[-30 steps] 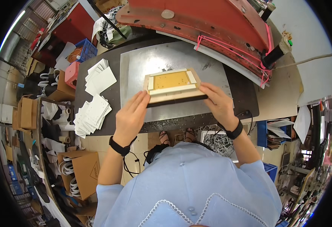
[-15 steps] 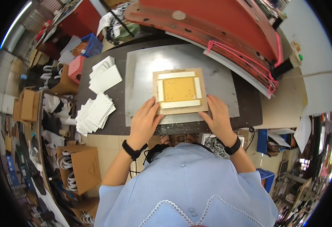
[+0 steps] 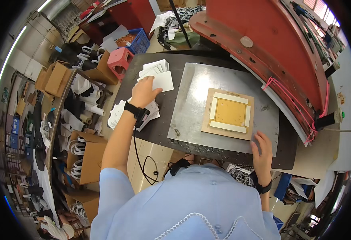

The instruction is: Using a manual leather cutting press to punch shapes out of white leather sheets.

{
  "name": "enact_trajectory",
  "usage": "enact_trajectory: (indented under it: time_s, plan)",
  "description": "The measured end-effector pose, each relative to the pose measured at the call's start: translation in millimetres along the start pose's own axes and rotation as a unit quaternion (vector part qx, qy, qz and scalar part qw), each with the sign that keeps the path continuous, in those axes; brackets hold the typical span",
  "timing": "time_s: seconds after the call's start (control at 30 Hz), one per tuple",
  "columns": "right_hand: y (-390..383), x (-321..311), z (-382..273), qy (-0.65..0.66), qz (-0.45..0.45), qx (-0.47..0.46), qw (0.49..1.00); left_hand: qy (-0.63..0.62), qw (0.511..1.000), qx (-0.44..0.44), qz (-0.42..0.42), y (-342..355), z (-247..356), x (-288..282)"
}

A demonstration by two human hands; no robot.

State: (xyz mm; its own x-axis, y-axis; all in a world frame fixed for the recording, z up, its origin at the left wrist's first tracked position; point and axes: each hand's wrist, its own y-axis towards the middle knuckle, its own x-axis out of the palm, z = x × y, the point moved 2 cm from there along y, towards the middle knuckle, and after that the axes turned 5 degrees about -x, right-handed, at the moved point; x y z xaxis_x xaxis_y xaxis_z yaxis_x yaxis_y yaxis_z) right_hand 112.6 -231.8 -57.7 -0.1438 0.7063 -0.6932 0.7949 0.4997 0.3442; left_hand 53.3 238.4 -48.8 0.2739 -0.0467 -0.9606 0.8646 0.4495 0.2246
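My left hand (image 3: 145,92) reaches over the far pile of white sheets (image 3: 163,81). Its fingers are apart over the left edge of the top sheet, and whether they press on it I cannot tell. A nearer pile of white sheets (image 3: 116,114), fanned out, lies partly under my left wrist. On the grey metal plate (image 3: 187,120) rests a brown board (image 3: 204,124) with a yellow square panel (image 3: 227,111) framed by pale strips. Beside the board's near right corner, my right hand (image 3: 263,152) is open and holds nothing.
A big red machine (image 3: 259,24) with pink cord (image 3: 287,98) overhangs the dark table (image 3: 175,58) at the far right. Left of the table stand a pink stool (image 3: 120,60), a blue crate (image 3: 140,42) and cardboard boxes (image 3: 91,158). A black cable hangs from my left wrist.
My left hand has left the board's near left corner and moved left to the far sheet pile. My right hand has come slightly away from the board. The view has turned leftward.
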Motion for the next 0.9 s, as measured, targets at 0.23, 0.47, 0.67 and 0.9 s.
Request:
enact_trajectory:
  time_s: [0.23, 0.47, 0.67, 0.9]
  plan:
    - [7, -5, -26, 0.044, -0.001, 0.027, 0.999, 0.061, 0.997, -0.054, -0.006, 18, -23, 22]
    - [9, -10, -26, 0.071, 0.019, 0.022, 0.997, -0.208, 0.973, -0.009, 0.104, 9, -9, -21]
    - [13, 4, -33, 0.373, -0.052, 0.191, 0.906, -0.514, 0.834, -0.029, -0.198, -68, 106, -55]
    - [4, 14, -29, 0.38, -0.155, 0.241, 0.879, -0.528, 0.782, -0.001, -0.331, -105, 169, -13]
